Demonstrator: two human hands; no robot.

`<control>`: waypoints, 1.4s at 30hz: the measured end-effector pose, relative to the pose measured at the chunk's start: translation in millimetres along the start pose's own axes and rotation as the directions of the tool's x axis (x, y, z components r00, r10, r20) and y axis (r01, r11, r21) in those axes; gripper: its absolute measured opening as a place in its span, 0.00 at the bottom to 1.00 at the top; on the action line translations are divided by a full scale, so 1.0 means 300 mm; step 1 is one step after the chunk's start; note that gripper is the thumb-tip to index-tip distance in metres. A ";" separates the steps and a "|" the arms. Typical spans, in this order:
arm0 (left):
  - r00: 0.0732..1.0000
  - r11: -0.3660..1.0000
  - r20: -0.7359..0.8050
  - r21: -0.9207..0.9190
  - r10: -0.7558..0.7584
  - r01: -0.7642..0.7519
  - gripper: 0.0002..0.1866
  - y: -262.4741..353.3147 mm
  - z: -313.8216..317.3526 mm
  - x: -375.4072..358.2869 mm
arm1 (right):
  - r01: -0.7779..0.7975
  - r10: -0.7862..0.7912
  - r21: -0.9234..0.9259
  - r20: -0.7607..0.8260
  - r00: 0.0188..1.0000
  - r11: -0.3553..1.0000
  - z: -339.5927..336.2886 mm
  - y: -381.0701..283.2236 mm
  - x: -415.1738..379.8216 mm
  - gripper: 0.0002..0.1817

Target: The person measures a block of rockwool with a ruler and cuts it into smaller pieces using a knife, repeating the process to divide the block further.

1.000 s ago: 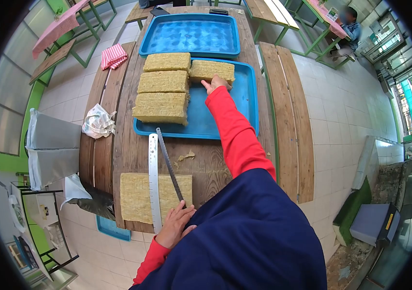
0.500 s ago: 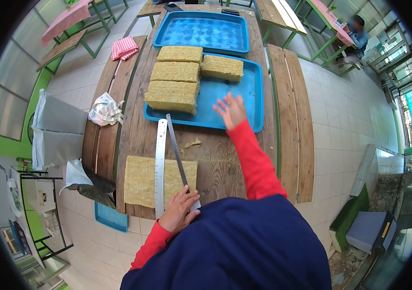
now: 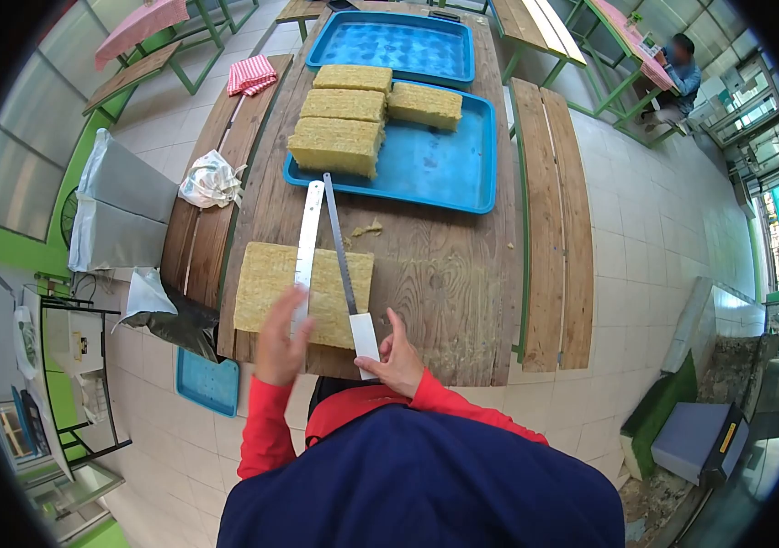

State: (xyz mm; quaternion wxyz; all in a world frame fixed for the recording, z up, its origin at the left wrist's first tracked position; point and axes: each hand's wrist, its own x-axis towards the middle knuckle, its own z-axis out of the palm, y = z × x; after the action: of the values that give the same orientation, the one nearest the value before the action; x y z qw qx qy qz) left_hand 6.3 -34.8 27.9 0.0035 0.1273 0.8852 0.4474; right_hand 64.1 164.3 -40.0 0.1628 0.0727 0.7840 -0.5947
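Observation:
A flat yellowish fibrous slab (image 3: 257, 288) lies at the table's near left. Across it rest a steel ruler (image 3: 309, 236) and a saw-like blade with a white handle (image 3: 365, 336). My left hand (image 3: 282, 338) is over the ruler's near end, fingers apart and slightly blurred. By the white handle is my right hand (image 3: 397, 358), thumb and fingers spread, fingertips at the handle's side. Farther off, a blue tray (image 3: 444, 178) bears several thick blocks of the same material (image 3: 339, 132), three in a left row and one at the right.
Behind stands a second blue tray (image 3: 394, 46). Wooden benches (image 3: 549, 228) flank the table (image 3: 444, 301). On the left bench are a white plastic bag (image 3: 211, 180) and a checked cloth (image 3: 251, 75). A person (image 3: 680, 78) sits at the far right.
My right hand has come back from over the tray to the white handle. My left hand has moved off the handle to the ruler's near end. The view has shifted.

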 end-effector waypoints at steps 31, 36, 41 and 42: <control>0.966 0.967 0.179 -0.144 -0.185 0.211 0.24 -0.291 0.060 0.076 | -0.010 0.320 0.601 -0.412 0.853 0.799 -0.066 0.061 -0.204 0.13; 0.971 0.956 0.174 -0.216 -0.164 0.200 0.22 -0.215 0.159 0.060 | -0.074 0.280 0.409 -0.470 0.837 0.910 -0.029 0.088 -0.225 0.14; 0.956 0.954 0.202 -0.165 -0.214 0.249 0.22 -0.149 0.194 0.066 | -0.109 0.298 0.431 -0.401 0.866 0.896 -0.013 0.110 -0.218 0.18; 0.958 0.955 0.198 -0.172 -0.208 0.242 0.22 -0.152 0.195 0.070 | -0.110 0.287 0.427 -0.374 0.882 0.897 -0.015 0.104 -0.214 0.20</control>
State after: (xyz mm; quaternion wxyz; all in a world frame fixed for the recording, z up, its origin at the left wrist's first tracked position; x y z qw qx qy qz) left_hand -17.1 -9.6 -41.1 0.1457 0.0637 0.8422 0.5151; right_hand 133.2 182.6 -45.3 0.0302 0.3141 0.6525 -0.6890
